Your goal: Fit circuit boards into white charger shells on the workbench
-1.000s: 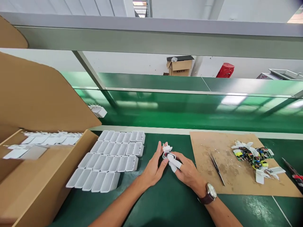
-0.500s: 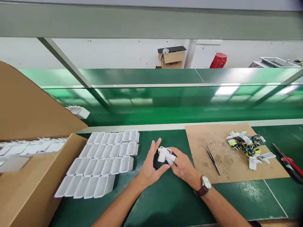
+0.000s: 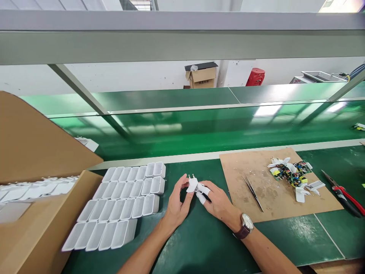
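Note:
A white plastic piece with two metal pins (image 3: 192, 184) is pinched between the thumb and fingers of my left hand (image 3: 177, 203), its pins pointing up. My right hand (image 3: 221, 201) grips a white casing (image 3: 203, 189) against the right side of that piece. Fingertips of the right hand hide part of the casing. A watch is on my right wrist. Rows of white open cases (image 3: 122, 209) stand on the green table left of my hands.
Metal tweezers (image 3: 253, 193) lie on a brown sheet (image 3: 245, 163) at the right, beside a pile of circuit boards and white parts (image 3: 293, 173). Red-and-black pliers (image 3: 342, 194) lie farther right. A cardboard box (image 3: 48, 228) at the left holds white parts. A metal frame (image 3: 171, 45) crosses above.
My left hand, open beside the white parts before, has closed on the pinned piece. The pins now point up. The camera view has tilted up slightly.

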`<state>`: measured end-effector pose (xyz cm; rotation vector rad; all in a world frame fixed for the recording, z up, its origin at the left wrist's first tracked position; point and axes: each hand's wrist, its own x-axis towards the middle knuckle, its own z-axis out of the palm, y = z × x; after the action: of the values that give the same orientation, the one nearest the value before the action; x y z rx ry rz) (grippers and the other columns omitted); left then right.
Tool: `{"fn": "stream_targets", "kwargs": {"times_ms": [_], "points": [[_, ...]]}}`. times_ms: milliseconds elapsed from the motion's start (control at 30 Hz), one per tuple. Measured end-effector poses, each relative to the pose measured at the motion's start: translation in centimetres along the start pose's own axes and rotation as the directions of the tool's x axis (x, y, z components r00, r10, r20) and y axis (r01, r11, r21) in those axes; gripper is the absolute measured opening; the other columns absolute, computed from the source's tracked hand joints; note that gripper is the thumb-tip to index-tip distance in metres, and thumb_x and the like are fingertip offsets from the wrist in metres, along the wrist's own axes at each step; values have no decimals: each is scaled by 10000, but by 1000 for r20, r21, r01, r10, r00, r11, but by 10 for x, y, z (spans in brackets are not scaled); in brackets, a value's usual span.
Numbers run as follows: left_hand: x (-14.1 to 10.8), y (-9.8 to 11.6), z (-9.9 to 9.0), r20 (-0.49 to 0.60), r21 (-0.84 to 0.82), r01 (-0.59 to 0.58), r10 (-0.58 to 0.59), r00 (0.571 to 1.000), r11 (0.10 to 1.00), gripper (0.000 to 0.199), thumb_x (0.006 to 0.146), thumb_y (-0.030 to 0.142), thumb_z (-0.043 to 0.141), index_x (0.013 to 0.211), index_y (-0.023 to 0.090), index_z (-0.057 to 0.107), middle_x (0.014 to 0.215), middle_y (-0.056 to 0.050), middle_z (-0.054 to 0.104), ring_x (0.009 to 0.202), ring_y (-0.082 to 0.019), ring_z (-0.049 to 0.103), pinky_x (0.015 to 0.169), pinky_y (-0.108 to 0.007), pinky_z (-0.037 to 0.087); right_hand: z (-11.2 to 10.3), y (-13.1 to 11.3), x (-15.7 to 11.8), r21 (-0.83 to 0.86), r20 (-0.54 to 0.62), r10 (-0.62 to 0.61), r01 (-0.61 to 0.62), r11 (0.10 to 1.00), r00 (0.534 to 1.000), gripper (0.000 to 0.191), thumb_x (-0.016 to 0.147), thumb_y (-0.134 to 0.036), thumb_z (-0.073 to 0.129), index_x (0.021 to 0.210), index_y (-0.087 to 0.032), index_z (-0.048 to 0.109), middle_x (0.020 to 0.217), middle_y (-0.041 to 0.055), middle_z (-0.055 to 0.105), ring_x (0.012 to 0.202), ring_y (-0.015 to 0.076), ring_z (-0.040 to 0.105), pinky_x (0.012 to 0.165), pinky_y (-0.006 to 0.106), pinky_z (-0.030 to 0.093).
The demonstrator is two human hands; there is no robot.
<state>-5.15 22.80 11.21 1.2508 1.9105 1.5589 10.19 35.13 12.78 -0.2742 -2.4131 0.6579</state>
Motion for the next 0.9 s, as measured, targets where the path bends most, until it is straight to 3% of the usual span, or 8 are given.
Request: {"fn": "stream_targets", "kwargs": {"times_ms": [167,433,567,700,767,900], "points": [[-2,2,-1,13,-25,24,-23,1000,999,547,1028,424,549,1519,225,414,1367,-126,658,1234,-257,660,1097,-467,524,-2,-1,-2,-71,40,-55,58,996,998,465,975,-99,470,1427,-210,492,1284,171,654,1104,280,692,839,416,658],[-2,9,-3,135,-58,-80,88,987,995,883,986,376,642,1649,305,62,1625,-151,440,1463,-280,490,1204,-514,414,-2,-1,-1,-50,19,-29,30,998,999,465,936,-85,503,1376,-226,547,1258,152,663,1076,272,699,834,407,663],[-2,6,-2,141,-61,-55,63,988,997,854,1010,389,608,1648,325,44,1626,-148,438,1483,-280,465,1195,-514,416,-3,-2,1,-26,32,-25,25,999,999,452,935,-77,513,1356,-232,570,1223,139,676,1037,257,709,793,379,666],[0,1,0,99,-111,-163,174,980,980,948,948,531,673,1649,322,70,1646,-167,396,1491,-316,446,1204,-538,399,-3,-2,1,-25,-28,-28,28,999,999,449,932,-73,511,1336,-259,576,1248,128,667,1078,254,697,834,385,659],[1,1,1,73,-120,-190,199,977,974,960,933,553,684,1647,307,93,1633,-178,410,1468,-324,471,1199,-545,404,-2,-1,1,-39,-1,-26,26,999,1000,466,920,-60,499,1337,-256,572,1235,126,673,1045,252,704,808,379,661],[0,3,3,46,-71,-76,79,996,995,747,1016,397,596,1625,285,177,1499,-147,560,1343,-266,591,1154,-498,467,-1,-2,1,-54,45,1,2,999,999,463,938,-82,500,1374,-230,547,1221,134,679,999,260,713,778,380,663]]}}
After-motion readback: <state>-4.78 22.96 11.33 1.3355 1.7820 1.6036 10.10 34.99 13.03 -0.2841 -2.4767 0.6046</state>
